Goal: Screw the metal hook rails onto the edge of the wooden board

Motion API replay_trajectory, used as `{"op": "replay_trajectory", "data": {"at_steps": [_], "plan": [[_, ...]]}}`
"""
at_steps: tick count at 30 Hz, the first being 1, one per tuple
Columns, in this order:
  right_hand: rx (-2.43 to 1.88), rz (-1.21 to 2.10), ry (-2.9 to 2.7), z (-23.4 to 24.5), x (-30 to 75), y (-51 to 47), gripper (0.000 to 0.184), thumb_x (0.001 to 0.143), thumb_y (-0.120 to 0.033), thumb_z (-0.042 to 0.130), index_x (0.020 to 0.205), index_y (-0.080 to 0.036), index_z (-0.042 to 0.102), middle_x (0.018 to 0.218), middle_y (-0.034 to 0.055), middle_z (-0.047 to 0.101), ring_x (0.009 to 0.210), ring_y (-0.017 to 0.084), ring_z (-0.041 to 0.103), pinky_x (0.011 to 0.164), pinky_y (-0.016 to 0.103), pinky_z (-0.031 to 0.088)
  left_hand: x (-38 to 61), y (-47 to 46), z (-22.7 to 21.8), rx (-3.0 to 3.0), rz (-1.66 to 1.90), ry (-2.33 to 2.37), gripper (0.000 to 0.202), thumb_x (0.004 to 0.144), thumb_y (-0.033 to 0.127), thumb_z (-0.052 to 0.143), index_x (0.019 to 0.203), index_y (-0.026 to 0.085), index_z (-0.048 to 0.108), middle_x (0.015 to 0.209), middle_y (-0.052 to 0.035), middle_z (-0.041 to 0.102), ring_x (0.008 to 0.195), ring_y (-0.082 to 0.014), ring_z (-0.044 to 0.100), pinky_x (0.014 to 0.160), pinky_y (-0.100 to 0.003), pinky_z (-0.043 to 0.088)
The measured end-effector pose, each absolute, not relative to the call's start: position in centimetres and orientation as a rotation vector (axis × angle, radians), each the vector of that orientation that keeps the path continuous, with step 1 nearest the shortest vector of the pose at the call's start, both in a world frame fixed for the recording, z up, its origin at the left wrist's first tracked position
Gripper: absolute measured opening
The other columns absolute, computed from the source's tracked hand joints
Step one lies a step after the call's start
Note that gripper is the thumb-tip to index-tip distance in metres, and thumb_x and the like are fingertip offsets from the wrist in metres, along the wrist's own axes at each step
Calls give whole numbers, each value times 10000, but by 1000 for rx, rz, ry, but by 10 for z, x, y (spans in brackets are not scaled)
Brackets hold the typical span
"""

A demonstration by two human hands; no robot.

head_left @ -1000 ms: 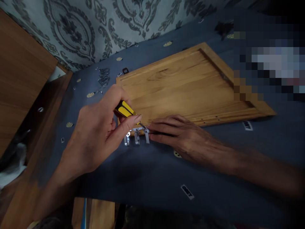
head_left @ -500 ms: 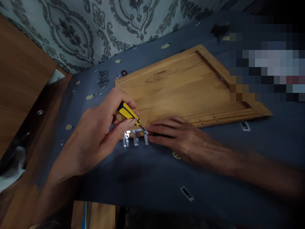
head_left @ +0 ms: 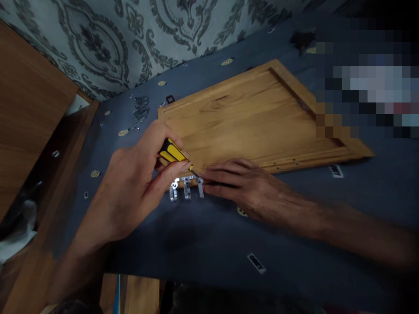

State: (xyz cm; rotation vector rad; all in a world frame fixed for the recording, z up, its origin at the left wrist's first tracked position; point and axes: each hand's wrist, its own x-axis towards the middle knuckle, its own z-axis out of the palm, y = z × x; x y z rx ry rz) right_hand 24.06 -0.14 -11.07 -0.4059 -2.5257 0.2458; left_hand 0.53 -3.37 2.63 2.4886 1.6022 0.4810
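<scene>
My left hand (head_left: 131, 174) is closed round the yellow and black handle of a screwdriver (head_left: 174, 151). Its tip points down at the right end of a shiny metal hook rack (head_left: 187, 189) with 3 curved hooks. The rack sits along the near left edge of a framed wooden panel (head_left: 242, 126), its hooks hanging over that edge. From the right, my right hand (head_left: 252, 183) holds that end of the rack, thumb and index fingertip close to the screwdriver tip. Its other fingers lie on the panel. Whether a screw is under the tip cannot be made out.
The panel lies on a dark blue patterned cloth (head_left: 209, 244). Several small metal pieces (head_left: 140, 109) lie at the back left, and a dark square ring (head_left: 170, 100) is by the panel's far corner. A patterned wall stands behind; wooden furniture (head_left: 32, 100) is at the left.
My left hand's fingers have shifted slightly on the screwdriver handle, which has turned a little. The right hand, rack and panel stay nearly as they were.
</scene>
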Motion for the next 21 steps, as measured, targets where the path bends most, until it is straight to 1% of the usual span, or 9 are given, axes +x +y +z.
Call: {"op": "replay_trajectory", "data": {"at_steps": [3,7,12,18,21], "plan": [[-403,254,-2519,-112,241,-1,451,929,-46,449,1316,-150,657,1345,148,706,1270,281,614,1032,501,497,7,-35,27,2476,485,1595,136,995,390,560,1044,270,522,939,10,714,653,-180,687,572,-362,464],[-425,294,-2546,-113,241,-1,451,936,-71,485,1340,-193,645,1388,126,686,1312,271,588,1065,508,471,10,-35,26,2491,486,1589,104,998,351,547,1036,257,522,869,12,685,606,-167,660,544,-352,438],[-407,265,-2536,-113,241,-1,462,903,-45,485,1321,-152,648,1365,139,697,1297,286,594,1062,498,475,11,-35,25,2498,508,1602,116,991,360,566,1017,255,524,839,32,657,552,-132,602,551,-335,435],[-407,247,-2541,-113,240,-1,487,883,-27,471,1313,-163,653,1365,134,698,1291,281,598,1049,507,483,13,-36,25,2467,542,1628,107,985,361,574,992,270,517,735,59,620,516,-130,581,528,-321,423],[-389,249,-2531,-113,240,-1,472,892,-30,462,1309,-141,653,1357,147,700,1281,285,602,1044,505,489,12,-36,26,2452,541,1627,116,982,375,574,1007,271,528,772,51,651,520,-131,590,524,-327,436]]}}
